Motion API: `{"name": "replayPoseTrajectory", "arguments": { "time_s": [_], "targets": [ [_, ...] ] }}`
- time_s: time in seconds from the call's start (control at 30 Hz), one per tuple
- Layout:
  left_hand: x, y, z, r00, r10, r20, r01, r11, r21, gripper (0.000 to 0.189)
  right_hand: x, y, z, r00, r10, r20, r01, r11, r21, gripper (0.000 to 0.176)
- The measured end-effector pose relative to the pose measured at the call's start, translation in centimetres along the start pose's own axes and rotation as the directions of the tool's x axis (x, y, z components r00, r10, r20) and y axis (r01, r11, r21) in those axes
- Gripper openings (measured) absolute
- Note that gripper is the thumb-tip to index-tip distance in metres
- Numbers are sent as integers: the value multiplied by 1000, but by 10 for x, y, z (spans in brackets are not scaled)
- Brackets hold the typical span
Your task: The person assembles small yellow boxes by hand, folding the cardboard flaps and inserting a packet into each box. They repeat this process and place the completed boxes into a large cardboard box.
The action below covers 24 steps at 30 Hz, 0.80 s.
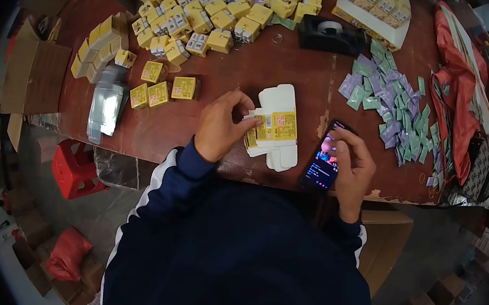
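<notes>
Flattened yellow-and-white cartons (277, 125) lie stacked on the table in front of me. My left hand (223, 123) is at the stack's left edge, with fingers curled and the thumb pressed on a carton's yellow edge. To the right, a smartphone (321, 171) lies with its screen lit. My right hand (352, 173) is over the phone, fingers bent and apart, with a fingertip at the upper screen. Nothing is held in it. Left of the cartons stand several small yellow boxes (184, 88).
Many yellow boxes (211, 15) cover the table's back. A black tape dispenser (331, 35) and a display carton (368, 25) stand nearby. Green and purple sachets (390, 99) are heaped at right. Clear plastic sheets (106, 105) lie left; a red stool (76, 169) stands below.
</notes>
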<state>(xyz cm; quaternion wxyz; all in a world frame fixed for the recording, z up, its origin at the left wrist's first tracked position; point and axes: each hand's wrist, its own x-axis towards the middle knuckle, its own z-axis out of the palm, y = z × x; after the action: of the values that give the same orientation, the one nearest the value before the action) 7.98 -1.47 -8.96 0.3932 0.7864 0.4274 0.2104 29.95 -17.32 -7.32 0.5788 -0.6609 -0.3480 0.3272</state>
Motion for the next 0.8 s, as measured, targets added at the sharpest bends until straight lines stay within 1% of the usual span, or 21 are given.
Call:
{"name": "replayPoseTrajectory", "arguments": {
  "time_s": [0.07,0.1,0.17,0.23,0.3,0.33,0.4,0.43,0.5,0.53,0.6,0.63,0.67,0.7,0.73,0.77,0.8],
  "targets": [
    [1,-6,5,1000,-12,-6,12,999,-49,29,3,6,15,996,7,83,5,989,-145,26],
    [1,-7,6,1000,-7,-2,7,999,-47,29,5,6,23,997,6,78,5,990,-143,26],
    [1,-8,7,1000,-2,-25,-2,991,-137,31,10,5,37,984,-102,149,147,931,-334,28],
    [2,-9,8,1000,-19,-25,15,990,-141,32,16,14,49,989,-89,115,123,932,-342,31],
    [2,-9,8,999,-33,-24,29,989,-146,34,24,21,55,983,-132,124,178,833,-523,33],
    [3,-8,7,1000,-20,-21,17,993,-114,34,27,20,58,984,-133,119,176,833,-524,33],
    [2,-7,7,1000,-5,-13,4,996,-86,34,30,18,61,990,68,126,-15,924,-382,21],
    [2,-7,6,1000,-14,-14,12,995,-102,33,33,23,60,990,68,123,-16,923,-384,21],
    [1,-6,6,1000,-22,-17,20,993,-120,33,36,35,56,986,90,141,-65,984,-167,17],
    [0,-6,5,999,-19,-47,12,990,-142,31,37,35,52,986,88,141,-64,984,-168,17],
    [-1,-4,2,997,-16,-79,3,986,-165,30,38,29,46,984,51,173,-50,999,-7,18],
    [-2,-3,-2,983,87,-159,-107,987,-123,28,37,22,44,984,51,173,-50,999,-8,18],
    [-3,-1,-5,954,192,-232,-214,974,-72,26,33,12,42,981,72,181,-84,995,58,18],
    [-7,11,-8,954,193,-229,-215,974,-74,26,30,6,41,977,94,190,-119,985,123,18],
    [-14,28,-12,992,47,-117,-85,936,-343,25,27,5,40,977,96,188,-120,985,122,18],
    [-21,37,-14,997,-68,30,73,819,-569,23,25,4,41,978,64,200,-103,976,192,17],
    [-24,37,-15,997,-67,26,70,820,-569,23,23,2,42,977,28,212,-85,961,263,16]
  ]
}}
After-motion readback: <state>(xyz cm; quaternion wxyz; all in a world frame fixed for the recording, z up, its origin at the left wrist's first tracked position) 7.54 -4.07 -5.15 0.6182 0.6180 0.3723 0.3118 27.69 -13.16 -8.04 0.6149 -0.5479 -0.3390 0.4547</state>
